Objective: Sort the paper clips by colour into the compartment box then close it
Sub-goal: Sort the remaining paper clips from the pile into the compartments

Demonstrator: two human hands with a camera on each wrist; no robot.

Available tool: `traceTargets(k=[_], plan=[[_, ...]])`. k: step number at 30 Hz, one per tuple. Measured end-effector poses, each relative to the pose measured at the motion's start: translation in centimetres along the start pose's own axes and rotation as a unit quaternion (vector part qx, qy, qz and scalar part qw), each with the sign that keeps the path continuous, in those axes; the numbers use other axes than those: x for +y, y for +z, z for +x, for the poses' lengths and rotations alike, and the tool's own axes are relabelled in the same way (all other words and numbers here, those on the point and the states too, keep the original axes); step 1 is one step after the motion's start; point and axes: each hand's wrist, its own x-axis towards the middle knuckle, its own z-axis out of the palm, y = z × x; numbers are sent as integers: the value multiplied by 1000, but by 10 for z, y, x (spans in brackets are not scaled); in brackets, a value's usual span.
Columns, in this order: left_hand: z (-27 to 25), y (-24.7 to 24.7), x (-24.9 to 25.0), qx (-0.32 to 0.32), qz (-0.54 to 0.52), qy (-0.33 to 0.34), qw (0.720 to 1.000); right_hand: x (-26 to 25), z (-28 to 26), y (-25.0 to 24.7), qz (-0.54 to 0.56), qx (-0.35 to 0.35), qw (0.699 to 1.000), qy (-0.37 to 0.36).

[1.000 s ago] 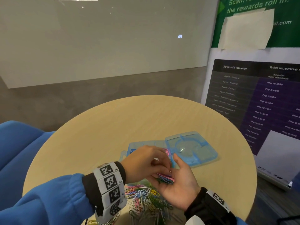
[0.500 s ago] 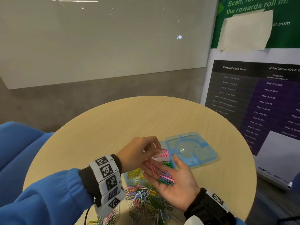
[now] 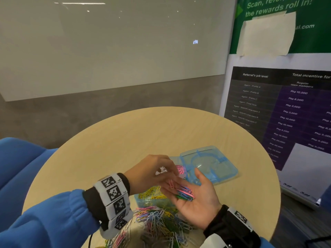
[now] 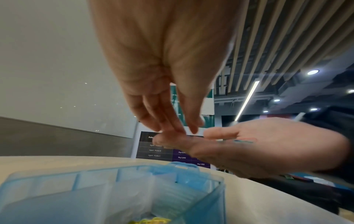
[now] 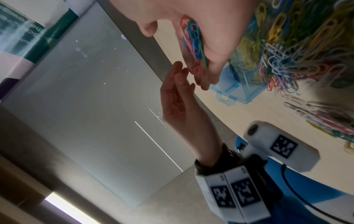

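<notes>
While right hand (image 3: 195, 199) lies palm-up, fingers straight, as a tray for a small bunch of pink, blue and green wire paper clips (image 3: 184, 193), left hand (image 3: 152, 173) reaches fingertips to its fingers; whether a clip is pinched, can't tell. Translucent blue plastic compartment box (image 3: 208, 164), lid open, sits at 12 o'clock from hands; loose mixed clip pile (image 3: 157, 222) at 6 on round beige tabletop (image 3: 125, 140). Poster txt: "Referral's job level", "Php 10,000".
</notes>
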Motion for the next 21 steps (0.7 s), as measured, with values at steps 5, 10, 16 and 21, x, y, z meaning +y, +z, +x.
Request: traceTargets(k=[5,10,16,21], plan=[[-13,2,-2,-1,-22,70,997,-2,-4,6,-11,-5,1000,-1],[-17,1,-1,9,-11,51,999,2,-6,8,-17,3,1000,-2],[-17,8,20,47,-34,65,996,7,-9,12,-8,-2,1000,0],[-20,17,27,22,104,97,990,6,-12,15,12,-26,999,16]])
